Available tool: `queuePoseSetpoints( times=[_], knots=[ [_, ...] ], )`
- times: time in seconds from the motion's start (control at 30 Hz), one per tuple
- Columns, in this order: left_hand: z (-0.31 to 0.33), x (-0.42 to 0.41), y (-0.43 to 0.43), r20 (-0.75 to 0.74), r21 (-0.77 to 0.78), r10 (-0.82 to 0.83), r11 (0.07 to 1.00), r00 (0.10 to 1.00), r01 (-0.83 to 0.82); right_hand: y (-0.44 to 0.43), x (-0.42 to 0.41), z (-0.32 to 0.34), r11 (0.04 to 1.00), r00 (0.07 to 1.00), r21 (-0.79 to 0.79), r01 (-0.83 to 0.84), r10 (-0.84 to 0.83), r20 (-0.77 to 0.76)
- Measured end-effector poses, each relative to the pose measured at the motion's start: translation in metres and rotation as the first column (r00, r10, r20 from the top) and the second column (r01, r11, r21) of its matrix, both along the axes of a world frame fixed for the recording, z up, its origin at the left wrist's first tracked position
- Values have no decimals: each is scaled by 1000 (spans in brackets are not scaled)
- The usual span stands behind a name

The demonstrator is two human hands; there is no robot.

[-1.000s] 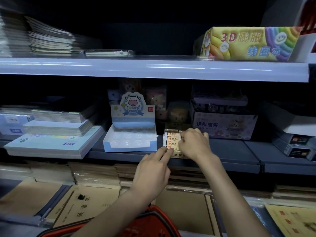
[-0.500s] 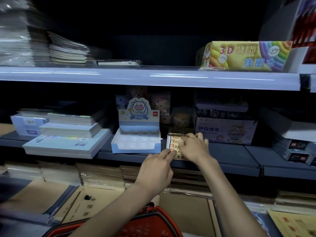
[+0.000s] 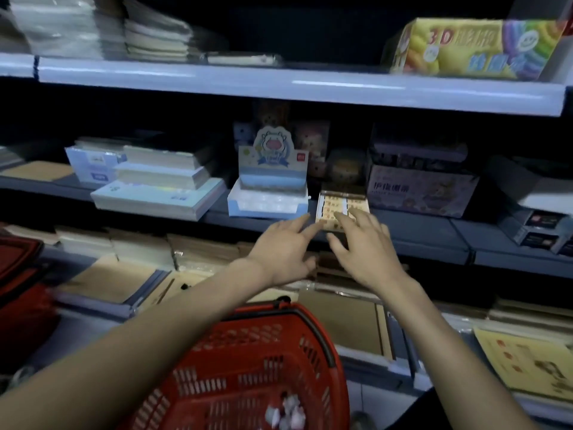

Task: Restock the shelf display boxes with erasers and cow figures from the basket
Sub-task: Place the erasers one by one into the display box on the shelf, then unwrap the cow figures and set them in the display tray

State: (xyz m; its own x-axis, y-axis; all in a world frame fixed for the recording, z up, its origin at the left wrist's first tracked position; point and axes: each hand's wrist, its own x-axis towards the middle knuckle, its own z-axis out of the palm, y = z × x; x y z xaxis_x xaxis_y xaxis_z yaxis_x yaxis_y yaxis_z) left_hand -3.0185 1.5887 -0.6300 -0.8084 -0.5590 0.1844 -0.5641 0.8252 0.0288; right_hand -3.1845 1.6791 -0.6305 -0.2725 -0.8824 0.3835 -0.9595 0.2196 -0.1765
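Observation:
A small tan display box of erasers sits on the middle shelf, filled with rows of labelled erasers. Left of it stands the blue-and-white cow display box, its clear tray holding nothing. My left hand hovers just below and in front of the eraser box, fingers spread. My right hand is beside it, fingers straight, its fingertips over the box's front edge. Neither hand holds anything. The red basket is below, with several small pale cow figures at its bottom.
Stacks of notebooks lie left of the cow box. A purple finger-tape box stands right of the erasers. A colourful 3D box is on the upper shelf. Brown exercise books fill the lower shelf. A second red basket shows at the left edge.
Both hands have drawn back from the eraser box and opened. My right hand no longer covers the erasers. The view has dropped, showing more of the basket.

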Motion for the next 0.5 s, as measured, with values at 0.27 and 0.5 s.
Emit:
queuePoseSetpoints(
  times=[0.27, 0.5],
  knots=[
    [-52, 116, 28, 65, -1, 107, 994, 992, -107, 49, 65, -53, 949, 975, 223, -220, 220, 25],
    [-131, 213, 45, 194, 16, 202, 978, 960, -209, 58, 95, -140, 804, 920, 478, -353, 390, 23]
  ],
)
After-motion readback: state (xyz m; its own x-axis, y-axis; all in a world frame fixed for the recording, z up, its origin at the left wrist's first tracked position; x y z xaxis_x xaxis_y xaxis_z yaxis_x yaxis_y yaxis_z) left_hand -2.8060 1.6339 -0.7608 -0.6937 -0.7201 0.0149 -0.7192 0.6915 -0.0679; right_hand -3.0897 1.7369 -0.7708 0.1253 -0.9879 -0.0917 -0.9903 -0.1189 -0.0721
